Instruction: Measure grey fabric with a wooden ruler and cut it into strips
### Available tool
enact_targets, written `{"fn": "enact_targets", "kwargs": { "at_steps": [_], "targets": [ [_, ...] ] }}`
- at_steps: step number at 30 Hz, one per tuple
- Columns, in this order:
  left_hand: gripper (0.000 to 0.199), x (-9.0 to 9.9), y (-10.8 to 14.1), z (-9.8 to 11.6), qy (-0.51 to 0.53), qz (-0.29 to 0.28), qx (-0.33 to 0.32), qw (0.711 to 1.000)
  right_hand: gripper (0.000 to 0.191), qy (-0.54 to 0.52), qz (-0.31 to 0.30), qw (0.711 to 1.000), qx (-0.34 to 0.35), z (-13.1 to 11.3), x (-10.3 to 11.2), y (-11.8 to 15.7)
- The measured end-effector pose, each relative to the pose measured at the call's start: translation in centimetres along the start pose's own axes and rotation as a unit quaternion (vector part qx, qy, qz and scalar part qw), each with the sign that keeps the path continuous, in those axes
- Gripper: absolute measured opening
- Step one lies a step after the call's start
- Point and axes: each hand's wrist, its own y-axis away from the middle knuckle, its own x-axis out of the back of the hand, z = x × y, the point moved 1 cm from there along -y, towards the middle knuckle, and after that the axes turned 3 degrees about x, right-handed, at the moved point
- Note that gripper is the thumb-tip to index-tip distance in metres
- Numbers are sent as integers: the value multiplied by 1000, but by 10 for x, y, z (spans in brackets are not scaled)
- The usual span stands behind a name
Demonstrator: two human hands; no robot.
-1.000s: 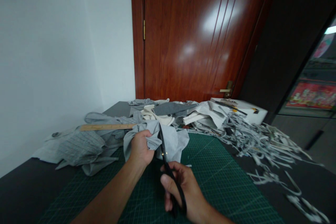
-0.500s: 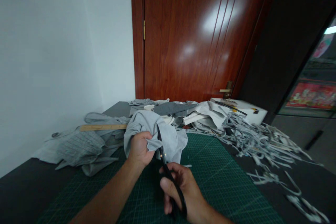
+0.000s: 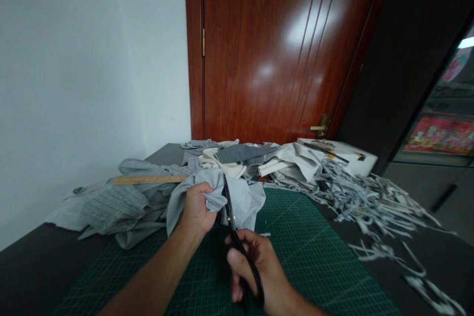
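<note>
Light grey fabric (image 3: 242,200) hangs bunched over the green cutting mat (image 3: 292,242). My left hand (image 3: 199,209) is closed on a gathered fold of it, with more cloth draping to the left of the wrist. Black scissors (image 3: 230,212) are gripped in my right hand (image 3: 255,264), fingers and thumb around the handles. The blades point up and away, right beside my left fingers and against the cloth. Whether the blades are parted is hard to make out. Part of the fabric behind my left hand is hidden.
Grey cloth pieces (image 3: 114,207) lie at left under a wooden ruler (image 3: 148,179). More fabric scraps (image 3: 252,155) are heaped at the back before a wooden door (image 3: 259,59). Right of the mat are a tangle of cut strips (image 3: 370,207) and a white box (image 3: 365,160).
The top of the held fabric has dropped and spread left, uncovering cream cloth behind it. My left hand stays nearly in place. The scissors have shifted very slightly.
</note>
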Motion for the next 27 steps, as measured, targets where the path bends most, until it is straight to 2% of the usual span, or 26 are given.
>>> {"fn": "enact_targets", "kwargs": {
  "at_steps": [10,21,27],
  "targets": [
    [54,0,3,2,-2,-29,5,1000,75,-5,-4,1000,-1,-3,-1,0],
    [56,1,3,1,7,-37,-49,998,64,-40,-32,997,49,-4,1,1],
    [55,0,5,0,8,-45,-46,998,63,-64,-48,996,43,-4,0,0]
  ]
}}
